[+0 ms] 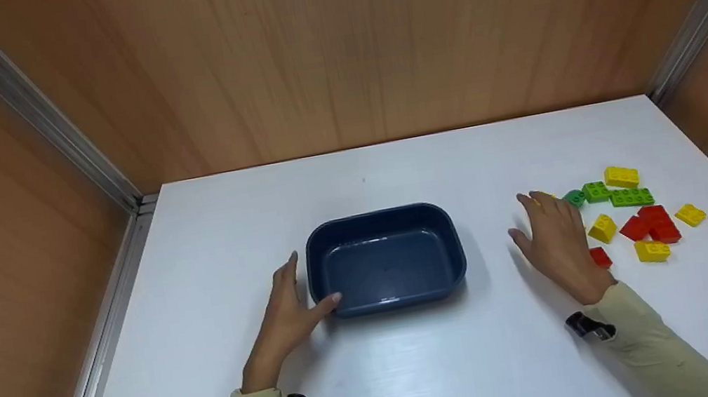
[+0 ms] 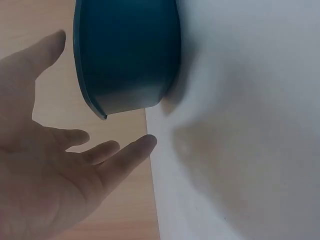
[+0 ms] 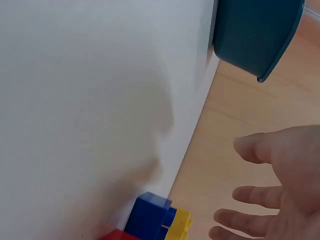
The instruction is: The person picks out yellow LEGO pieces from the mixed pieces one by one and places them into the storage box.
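Observation:
A dark blue rectangular tub (image 1: 385, 261) sits on the white table. Beside its left end is my left hand (image 1: 288, 319), fingers spread and thumb over the near left corner in the head view. The left wrist view has a gap between those fingers and the tub (image 2: 127, 55). To the right, my right hand (image 1: 555, 248) reaches over the left edge of a group of toy building bricks, its fingers extended and holding nothing. Below that hand, the right wrist view shows a blue brick (image 3: 148, 216), a yellow brick (image 3: 179, 225) and part of a red brick (image 3: 118, 235).
Several loose bricks lie at the table's right side, including a green brick (image 1: 631, 197), a red brick (image 1: 662, 224) and a yellow brick (image 1: 690, 215). A wooden panel (image 1: 345, 51) stands behind the table (image 1: 389, 377), with more panels at both sides.

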The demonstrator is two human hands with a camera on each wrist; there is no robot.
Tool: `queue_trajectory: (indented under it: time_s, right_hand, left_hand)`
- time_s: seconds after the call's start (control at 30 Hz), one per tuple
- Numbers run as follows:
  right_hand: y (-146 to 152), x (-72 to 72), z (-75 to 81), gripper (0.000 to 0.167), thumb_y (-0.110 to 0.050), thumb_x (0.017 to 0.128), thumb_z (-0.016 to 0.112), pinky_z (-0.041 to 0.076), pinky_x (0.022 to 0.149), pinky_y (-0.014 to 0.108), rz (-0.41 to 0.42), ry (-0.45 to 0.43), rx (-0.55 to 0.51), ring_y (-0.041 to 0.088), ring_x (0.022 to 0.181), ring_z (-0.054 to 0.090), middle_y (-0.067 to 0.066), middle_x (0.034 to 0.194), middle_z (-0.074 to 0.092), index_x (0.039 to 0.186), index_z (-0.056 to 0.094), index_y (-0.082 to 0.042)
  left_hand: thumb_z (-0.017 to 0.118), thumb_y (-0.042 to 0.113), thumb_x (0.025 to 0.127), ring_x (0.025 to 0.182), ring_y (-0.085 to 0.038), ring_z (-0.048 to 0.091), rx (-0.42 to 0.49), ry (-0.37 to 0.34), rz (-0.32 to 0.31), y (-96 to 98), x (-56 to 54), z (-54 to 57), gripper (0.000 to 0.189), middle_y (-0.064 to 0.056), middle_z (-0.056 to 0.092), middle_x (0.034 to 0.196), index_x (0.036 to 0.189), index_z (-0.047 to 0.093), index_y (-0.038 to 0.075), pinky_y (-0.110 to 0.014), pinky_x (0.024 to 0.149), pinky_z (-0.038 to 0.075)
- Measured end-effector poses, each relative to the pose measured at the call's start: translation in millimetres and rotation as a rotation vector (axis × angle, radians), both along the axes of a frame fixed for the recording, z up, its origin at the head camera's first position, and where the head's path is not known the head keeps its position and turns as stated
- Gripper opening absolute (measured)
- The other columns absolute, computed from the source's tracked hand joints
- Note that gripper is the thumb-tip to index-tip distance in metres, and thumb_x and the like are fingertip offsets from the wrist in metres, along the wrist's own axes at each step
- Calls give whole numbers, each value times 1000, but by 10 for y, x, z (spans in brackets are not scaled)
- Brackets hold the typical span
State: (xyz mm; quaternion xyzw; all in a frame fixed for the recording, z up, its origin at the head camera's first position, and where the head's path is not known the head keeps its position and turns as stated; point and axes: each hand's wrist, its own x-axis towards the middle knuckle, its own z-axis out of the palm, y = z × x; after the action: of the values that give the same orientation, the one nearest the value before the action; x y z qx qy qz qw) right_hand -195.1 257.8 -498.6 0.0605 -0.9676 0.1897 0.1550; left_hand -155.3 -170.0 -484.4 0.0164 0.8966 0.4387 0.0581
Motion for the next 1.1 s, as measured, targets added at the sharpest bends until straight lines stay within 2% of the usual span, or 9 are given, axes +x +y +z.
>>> queue_trajectory:
  time_s: [0.1,0.3,0.57,0.8,1.1]
  right_hand:
    - [48,-35,8,58,-8,94,78,34,114,68,-7,16,0,55,129,49,37,143,53,143,55,12]
    - [152,-83,47,58,-6,93,77,33,112,69,-13,1,16,57,128,47,38,142,51,142,54,13]
    - [280,-150,81,59,-8,95,75,31,114,72,-44,-83,28,59,130,43,39,146,47,146,51,11]
    - [364,-199,85,61,-10,99,72,29,118,72,-89,-172,50,58,134,41,37,149,45,150,47,10]
    - [434,-243,62,57,-10,99,70,34,115,73,-93,-159,89,59,129,46,37,145,50,149,49,10]
  left_hand:
    - [86,34,91,157,-47,26,-12,-10,-13,5,5,-2,109,-27,21,170,168,16,1,-62,125,29]
    - [89,32,87,157,-45,26,2,-27,-28,20,6,-9,115,-26,20,171,169,15,2,-61,124,31]
    - [93,31,83,153,-47,35,15,-48,-36,31,27,13,121,-25,20,172,169,13,3,-61,121,38]
    - [94,28,82,151,-46,39,31,-50,-34,45,24,0,121,-25,23,171,169,13,1,-59,120,39]
    - [95,26,81,152,-45,37,40,-54,-13,75,19,-7,120,-28,24,170,167,16,-4,-58,124,35]
